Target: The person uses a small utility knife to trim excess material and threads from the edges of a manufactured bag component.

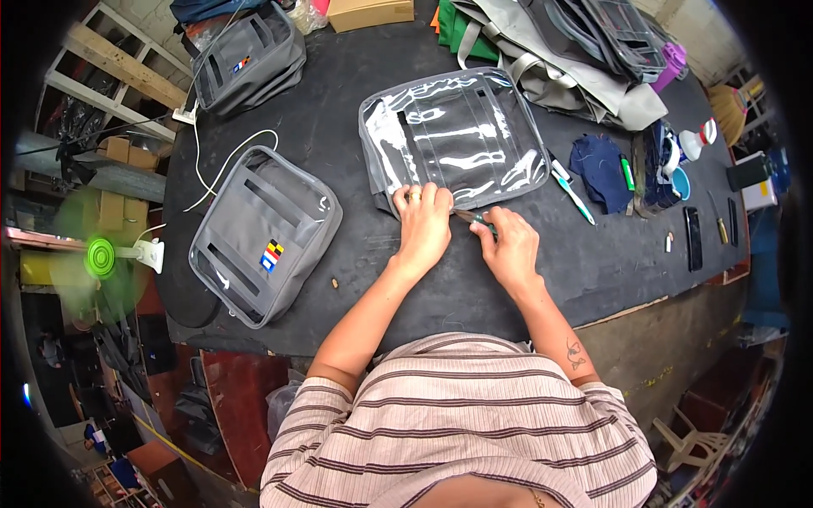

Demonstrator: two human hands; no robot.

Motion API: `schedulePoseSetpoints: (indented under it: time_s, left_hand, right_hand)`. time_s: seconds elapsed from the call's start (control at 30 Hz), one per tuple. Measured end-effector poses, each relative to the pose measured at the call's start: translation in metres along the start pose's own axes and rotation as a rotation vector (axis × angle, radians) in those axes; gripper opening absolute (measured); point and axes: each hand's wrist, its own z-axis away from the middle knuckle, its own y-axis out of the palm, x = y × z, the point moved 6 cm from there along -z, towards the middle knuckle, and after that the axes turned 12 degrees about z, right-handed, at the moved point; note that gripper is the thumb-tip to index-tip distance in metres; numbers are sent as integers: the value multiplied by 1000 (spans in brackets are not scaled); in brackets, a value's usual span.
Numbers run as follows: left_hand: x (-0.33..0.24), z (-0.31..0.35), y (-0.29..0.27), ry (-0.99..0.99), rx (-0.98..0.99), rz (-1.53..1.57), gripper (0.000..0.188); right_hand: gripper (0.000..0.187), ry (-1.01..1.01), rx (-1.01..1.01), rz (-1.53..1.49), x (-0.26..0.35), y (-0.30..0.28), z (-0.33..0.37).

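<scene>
A grey bag with a shiny clear plastic front (453, 135) lies flat on the black table ahead of me. My left hand (421, 222) has its fingers over the bag's near edge and grips it there. In my right hand (511, 247) is a pair of small thread snips (478, 220) with a greenish handle. Their pointed metal tip reaches toward the bag's near edge, just right of my left fingers. The snips are partly covered by my fingers, so I cannot tell whether the blades touch the bag.
Similar grey bags with coloured patches stand at left (265, 237) and far left (246, 63). A heap of grey bags (563, 59) fills the far right. Rightward lie a white-and-teal pen-like tool (574, 199), dark blue cloth (601, 172) and a phone (694, 239). A white cable (199, 157) crosses the left side.
</scene>
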Motion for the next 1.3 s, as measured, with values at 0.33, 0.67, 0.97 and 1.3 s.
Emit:
schedulePoseSetpoints:
  time_s: [0.33, 0.67, 0.97, 1.3]
  left_hand:
    - [-1, 1, 2, -8, -26, -16, 14]
    - [-23, -12, -48, -356, -450, 792, 12]
    - [-172, -12, -1, 620, 227, 636, 53]
    - [1, -43, -37, 100, 405, 468, 18]
  right_hand:
    - [19, -25, -19, 36, 5, 4, -1]
    - [28, 561, -155, -366, -80, -13, 8]
    - [21, 927, -76, -999, -97, 27, 48]
    - [15, 69, 38, -85, -2, -27, -10]
